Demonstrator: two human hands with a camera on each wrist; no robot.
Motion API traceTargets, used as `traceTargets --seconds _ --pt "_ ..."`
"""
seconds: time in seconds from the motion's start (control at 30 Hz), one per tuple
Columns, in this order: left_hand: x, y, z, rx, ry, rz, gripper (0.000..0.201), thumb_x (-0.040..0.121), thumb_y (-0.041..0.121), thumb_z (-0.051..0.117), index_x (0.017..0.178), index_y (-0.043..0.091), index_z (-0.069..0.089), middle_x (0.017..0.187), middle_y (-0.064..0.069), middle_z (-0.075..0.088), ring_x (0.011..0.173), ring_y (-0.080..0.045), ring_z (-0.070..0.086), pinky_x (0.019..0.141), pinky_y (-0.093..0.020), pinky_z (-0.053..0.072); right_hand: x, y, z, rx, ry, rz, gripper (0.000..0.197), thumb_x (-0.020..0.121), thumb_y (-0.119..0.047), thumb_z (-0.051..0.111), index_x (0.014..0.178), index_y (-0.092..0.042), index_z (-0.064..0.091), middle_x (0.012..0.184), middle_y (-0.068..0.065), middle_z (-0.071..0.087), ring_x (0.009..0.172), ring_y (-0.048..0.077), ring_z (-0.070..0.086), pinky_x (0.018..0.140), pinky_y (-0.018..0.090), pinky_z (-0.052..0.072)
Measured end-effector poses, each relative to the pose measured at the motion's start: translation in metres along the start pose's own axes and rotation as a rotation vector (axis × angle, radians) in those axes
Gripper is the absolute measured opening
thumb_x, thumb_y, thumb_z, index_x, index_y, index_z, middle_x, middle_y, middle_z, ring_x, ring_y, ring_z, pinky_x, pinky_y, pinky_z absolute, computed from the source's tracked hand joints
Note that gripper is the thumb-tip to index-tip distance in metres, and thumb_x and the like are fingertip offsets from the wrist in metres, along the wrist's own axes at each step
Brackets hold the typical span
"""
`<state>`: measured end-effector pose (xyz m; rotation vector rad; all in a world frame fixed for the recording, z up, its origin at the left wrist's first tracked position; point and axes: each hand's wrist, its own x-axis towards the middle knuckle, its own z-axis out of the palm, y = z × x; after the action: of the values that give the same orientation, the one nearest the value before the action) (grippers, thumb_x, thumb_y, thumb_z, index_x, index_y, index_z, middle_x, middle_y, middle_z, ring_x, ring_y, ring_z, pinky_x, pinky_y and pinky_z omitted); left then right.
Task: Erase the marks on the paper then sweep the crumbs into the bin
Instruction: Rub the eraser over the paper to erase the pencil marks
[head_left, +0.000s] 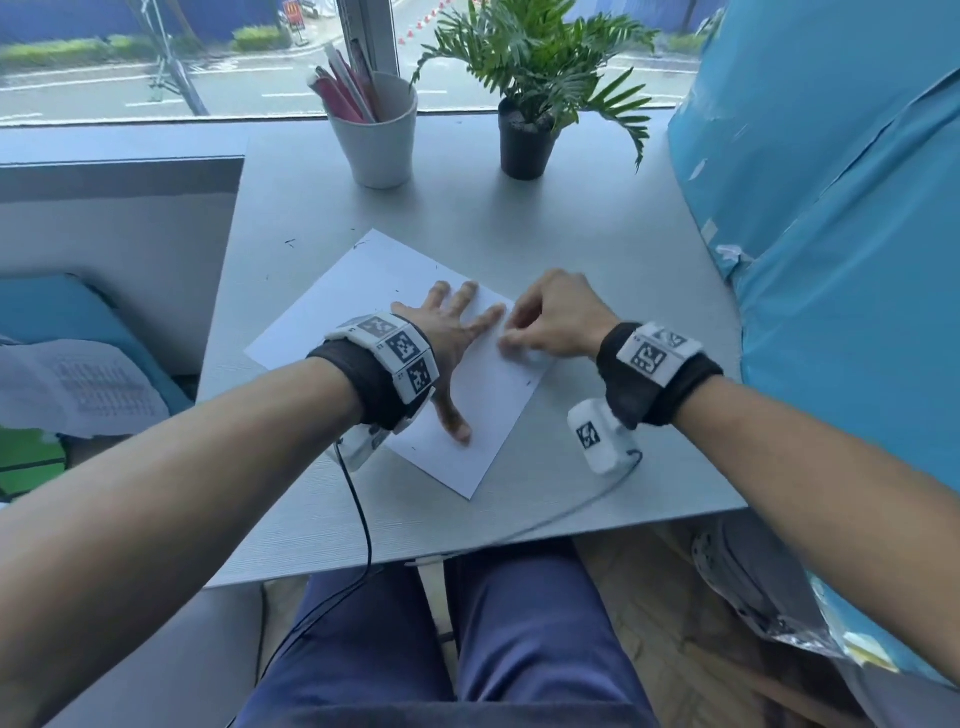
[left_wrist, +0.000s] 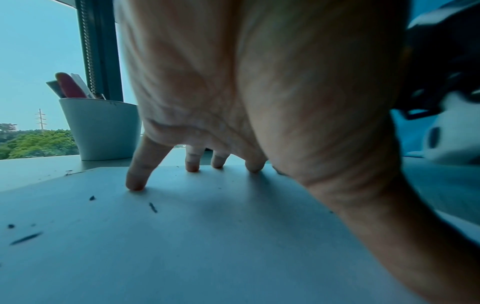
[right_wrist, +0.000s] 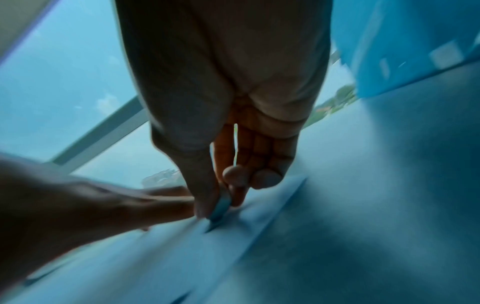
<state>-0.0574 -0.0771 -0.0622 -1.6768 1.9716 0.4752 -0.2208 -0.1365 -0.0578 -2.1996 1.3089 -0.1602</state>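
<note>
A white sheet of paper lies askew on the grey table. My left hand presses flat on the sheet with fingers spread; its fingertips bear down on the paper. My right hand is at the sheet's right edge and pinches a small eraser between thumb and fingers, its tip against the paper. The right hand is blurred with motion. Dark eraser crumbs lie on the sheet, and more crumbs dot the table beyond its far left corner.
A white cup of pens and a potted plant stand at the table's far edge by the window. A large blue wrapped object crowds the right side. Printed papers lie off the table's left edge. Wrist cables trail over the near edge.
</note>
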Motion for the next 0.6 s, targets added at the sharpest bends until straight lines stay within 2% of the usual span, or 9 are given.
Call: traceTargets --seconds 0.1,0.17,0.23,0.3,0.37,0.47,0.5,0.6 --pt "-0.001 0.001 -0.002 0.0 -0.005 -0.007 0.166 0.027 0.079 0.083 0.15 0.043 -0.024 0.161 0.001 -0.026 0.149 -0.03 -0.016 0.107 -0.07 0.028 0.009 0.008 -0.008 0.044 0.097 0.078 0.016 0.07 -0.026 0.082 0.08 -0.014 0.079 0.076 -0.002 0.072 0.071 0.007 0.065 0.07 0.017 0.05" --pt "-0.001 0.001 -0.001 0.008 -0.011 -0.018 0.166 0.028 0.079 0.083 0.15 0.042 -0.024 0.161 0.001 -0.026 0.149 -0.03 -0.016 0.107 -0.07 0.029 0.001 0.001 0.001 0.001 0.026 0.005 0.014 0.069 -0.024 0.082 0.079 -0.014 0.078 0.072 -0.004 0.07 0.066 0.005 0.063 0.067 0.016 0.051" --pt "0.0 0.001 -0.001 0.013 -0.005 -0.013 0.167 0.027 0.079 0.083 0.15 0.041 -0.023 0.161 0.001 -0.026 0.149 -0.031 -0.016 0.106 -0.07 0.029 -0.002 0.0 0.003 -0.013 -0.024 -0.02 0.014 0.069 -0.024 0.082 0.079 -0.015 0.079 0.07 -0.005 0.071 0.062 0.002 0.062 0.061 0.011 0.048" --pt "-0.001 0.002 -0.002 0.007 0.0 -0.009 0.167 0.027 0.079 0.083 0.15 0.042 -0.023 0.162 0.001 -0.024 0.149 -0.031 -0.014 0.106 -0.07 0.03 0.006 0.009 -0.007 0.034 0.049 0.065 0.014 0.069 -0.026 0.082 0.078 -0.015 0.079 0.072 -0.004 0.072 0.066 0.004 0.063 0.059 0.008 0.045" --pt "-0.002 0.003 -0.004 0.016 0.002 -0.018 0.166 0.028 0.079 0.083 0.151 0.042 -0.023 0.162 0.0 -0.023 0.149 -0.031 -0.013 0.105 -0.07 0.031 0.008 0.01 -0.008 0.04 0.102 0.081 0.012 0.069 -0.025 0.081 0.076 -0.016 0.078 0.071 -0.004 0.072 0.066 0.005 0.064 0.059 0.009 0.047" --pt "-0.001 0.004 -0.005 0.031 -0.015 -0.03 0.165 0.028 0.079 0.083 0.15 0.043 -0.024 0.161 -0.001 -0.025 0.149 -0.032 -0.015 0.105 -0.07 0.031 -0.003 -0.001 0.003 -0.013 -0.008 -0.02 0.011 0.068 -0.022 0.081 0.076 -0.015 0.078 0.069 -0.005 0.07 0.062 0.003 0.062 0.063 0.014 0.05" --pt "-0.001 0.004 -0.005 0.031 -0.018 -0.026 0.165 0.028 0.079 0.083 0.149 0.044 -0.024 0.161 -0.001 -0.025 0.149 -0.032 -0.015 0.105 -0.07 0.031 -0.002 0.0 0.001 -0.012 -0.022 -0.005 0.012 0.068 -0.024 0.082 0.077 -0.016 0.078 0.07 -0.005 0.071 0.064 0.003 0.062 0.064 0.014 0.049" --pt "-0.003 0.004 -0.005 0.015 -0.008 -0.015 0.165 0.027 0.078 0.083 0.149 0.047 -0.023 0.162 -0.001 -0.023 0.149 -0.032 -0.014 0.104 -0.07 0.032 0.007 0.011 -0.01 0.034 0.072 0.091 0.015 0.069 -0.028 0.082 0.078 -0.016 0.079 0.073 -0.004 0.073 0.07 0.005 0.064 0.066 0.014 0.045"
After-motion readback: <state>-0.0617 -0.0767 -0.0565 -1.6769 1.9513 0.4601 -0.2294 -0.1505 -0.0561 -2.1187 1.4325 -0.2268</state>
